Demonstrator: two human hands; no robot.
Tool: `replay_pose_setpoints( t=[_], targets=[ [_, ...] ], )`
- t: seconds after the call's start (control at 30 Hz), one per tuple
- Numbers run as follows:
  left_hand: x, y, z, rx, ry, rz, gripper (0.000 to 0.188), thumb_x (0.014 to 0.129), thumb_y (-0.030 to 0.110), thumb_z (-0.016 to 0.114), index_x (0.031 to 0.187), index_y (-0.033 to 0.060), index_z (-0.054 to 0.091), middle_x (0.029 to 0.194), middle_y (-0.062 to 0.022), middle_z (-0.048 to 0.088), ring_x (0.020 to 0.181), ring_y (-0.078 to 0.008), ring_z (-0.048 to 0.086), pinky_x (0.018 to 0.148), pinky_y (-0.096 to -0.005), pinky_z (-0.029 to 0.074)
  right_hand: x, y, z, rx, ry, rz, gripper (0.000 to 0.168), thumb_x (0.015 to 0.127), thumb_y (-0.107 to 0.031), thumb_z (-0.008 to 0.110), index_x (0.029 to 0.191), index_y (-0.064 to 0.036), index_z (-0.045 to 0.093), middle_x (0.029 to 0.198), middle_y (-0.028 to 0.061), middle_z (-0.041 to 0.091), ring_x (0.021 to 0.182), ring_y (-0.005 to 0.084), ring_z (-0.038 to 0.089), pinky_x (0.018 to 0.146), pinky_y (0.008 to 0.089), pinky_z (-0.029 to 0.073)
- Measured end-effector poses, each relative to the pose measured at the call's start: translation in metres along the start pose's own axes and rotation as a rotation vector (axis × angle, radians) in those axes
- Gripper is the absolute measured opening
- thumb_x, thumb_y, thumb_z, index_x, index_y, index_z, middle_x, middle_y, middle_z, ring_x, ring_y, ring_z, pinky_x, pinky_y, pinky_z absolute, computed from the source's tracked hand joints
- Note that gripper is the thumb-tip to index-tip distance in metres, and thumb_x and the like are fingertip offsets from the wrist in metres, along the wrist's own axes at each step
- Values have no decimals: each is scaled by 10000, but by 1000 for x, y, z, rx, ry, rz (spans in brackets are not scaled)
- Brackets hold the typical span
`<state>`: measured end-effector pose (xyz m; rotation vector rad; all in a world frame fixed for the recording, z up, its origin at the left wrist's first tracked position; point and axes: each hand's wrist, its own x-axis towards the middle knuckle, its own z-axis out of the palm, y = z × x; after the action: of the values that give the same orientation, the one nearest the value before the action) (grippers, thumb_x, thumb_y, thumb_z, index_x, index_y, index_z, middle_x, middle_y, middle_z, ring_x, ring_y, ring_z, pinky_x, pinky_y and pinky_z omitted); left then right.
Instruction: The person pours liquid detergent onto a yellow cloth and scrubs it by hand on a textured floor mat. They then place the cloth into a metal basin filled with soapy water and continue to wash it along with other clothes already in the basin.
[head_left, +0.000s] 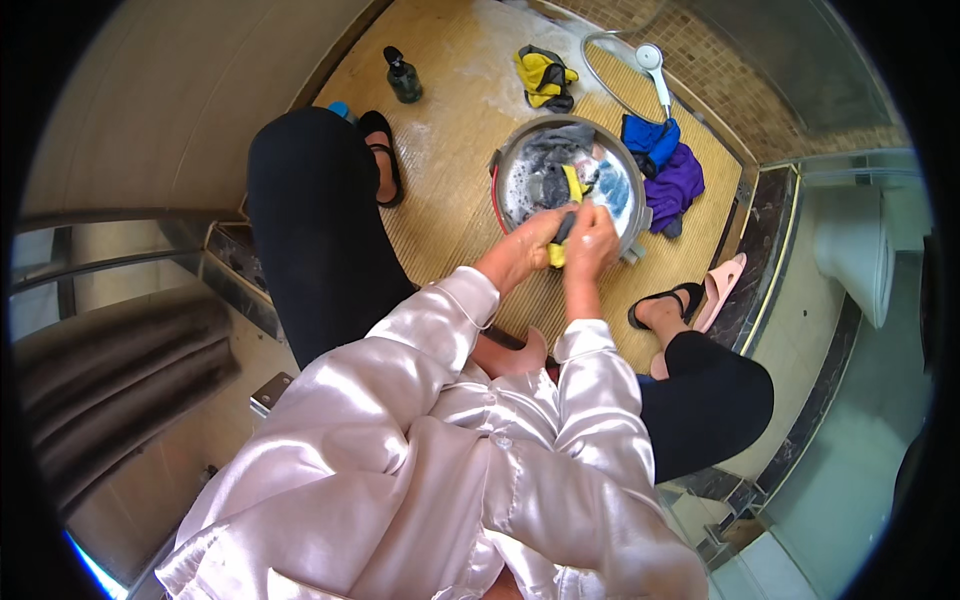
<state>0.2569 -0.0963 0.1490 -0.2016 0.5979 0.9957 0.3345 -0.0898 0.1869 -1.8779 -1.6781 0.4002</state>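
Observation:
Both hands grip one wet grey and yellow cloth (556, 253) at the near rim of a round grey basin (511, 142). My left hand (531, 244) has its fingers wrapped around the left side of the bunched cloth. On the other side, my right hand (592, 238) is closed in a fist around it. Part of the cloth hangs below the hands, and a yellow strip (575, 182) shows beyond them over the basin. Inside the basin, foamy water surrounds a grey cloth (562, 144) and a blue cloth (615, 189).
Past the basin lies a yellow and black cloth (546, 75). Blue cloth (651, 142) and purple cloth (677, 184) are heaped at its right, by a shower head (651, 60) with hose. A dark pump bottle (403, 79) stands left. Pink slipper (721, 289) and toilet (851, 240) are right.

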Motion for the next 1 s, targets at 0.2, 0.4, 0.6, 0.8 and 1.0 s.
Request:
replay_pose_setpoints(
  t=[0.2, 0.4, 0.6, 0.8, 1.0],
  targets=[
    [-2, 31, 13, 45, 71, 127, 387, 901, 468, 599, 1018, 100, 627, 914, -60, 661, 791, -203, 650, 759, -351, 547, 30, 47, -2, 643, -449, 444, 462, 935, -454, 566, 992, -1, 635, 892, 17, 623, 794, 125, 545, 744, 290, 449],
    [-8, 46, 0, 71, 59, 318, 604, 866, 691, 454, 950, 114, 612, 875, -122, 677, 763, -204, 624, 668, -340, 514, -17, -5, -19, 680, -786, 358, 545, 827, -413, 727, 1123, 23, 588, 1051, 81, 608, 905, 145, 565, 777, 291, 464],
    [-16, 34, 17, 33, -44, 194, 628, 872, 661, 473, 1126, 96, 579, 1013, -114, 673, 949, -249, 636, 858, -398, 490, -12, 38, -30, 359, -404, 317, 422, 743, -113, 677, 1119, 24, 541, 1165, 160, 534, 933, 254, 566, 821, 344, 457],
    [-1, 11, -8, -96, 55, 38, 436, 894, 454, 601, 1123, 85, 574, 985, -148, 651, 943, -265, 643, 799, -430, 526, -21, -12, -46, 503, -150, -114, 367, 700, 54, 483, 1044, -39, 573, 982, 144, 584, 896, 337, 591, 866, 396, 462],
    [13, 20, -47, 101, -144, -136, 296, 948, 328, 532, 1051, 55, 582, 878, -49, 629, 656, -196, 530, 632, -299, 494, -66, -82, -46, 188, -107, -610, 266, 674, -103, 517, 923, -63, 602, 824, 139, 528, 793, 364, 570, 755, 449, 481]
  ],
)
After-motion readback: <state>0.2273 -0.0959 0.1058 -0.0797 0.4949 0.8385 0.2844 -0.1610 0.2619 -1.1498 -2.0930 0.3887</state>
